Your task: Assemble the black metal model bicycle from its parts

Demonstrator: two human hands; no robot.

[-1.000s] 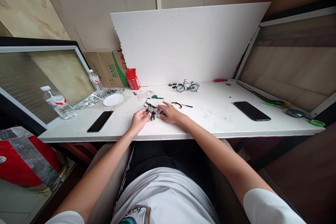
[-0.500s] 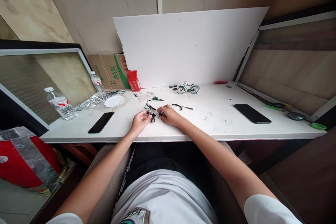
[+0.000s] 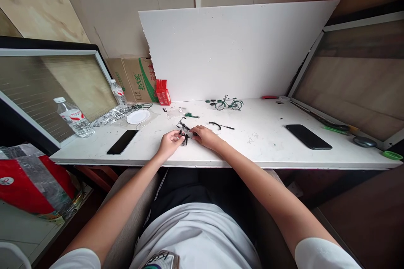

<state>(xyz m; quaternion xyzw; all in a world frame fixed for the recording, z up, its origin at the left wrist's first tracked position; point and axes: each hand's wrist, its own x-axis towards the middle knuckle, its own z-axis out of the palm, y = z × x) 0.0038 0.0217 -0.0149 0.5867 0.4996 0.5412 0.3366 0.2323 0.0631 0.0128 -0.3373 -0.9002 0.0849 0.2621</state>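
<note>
A black model bicycle frame (image 3: 184, 136), with handlebars at its far end, is pinched between the fingers of my left hand (image 3: 170, 142) just above the table's front half. Close by on the right, the fingers of my right hand (image 3: 203, 135) are curled down around a small dark part, mostly hidden under them. Beyond the hands lies a small green part (image 3: 191, 115). To the right of them are a curved black piece (image 3: 215, 125) and a thin black rod (image 3: 227, 127). Farther back, an assembled green model bicycle (image 3: 229, 103) stands upright.
On the white table (image 3: 252, 151) lie one phone (image 3: 123, 142) at left and another phone (image 3: 308, 136) at right. A white plate (image 3: 138, 116), water bottle (image 3: 74, 118) and red box (image 3: 163, 93) stand left. A white board (image 3: 236, 50) rises behind.
The camera view has shifted slightly. Both hands stay in nearly the same place; the right fingers now cover more of the small dark part.
</note>
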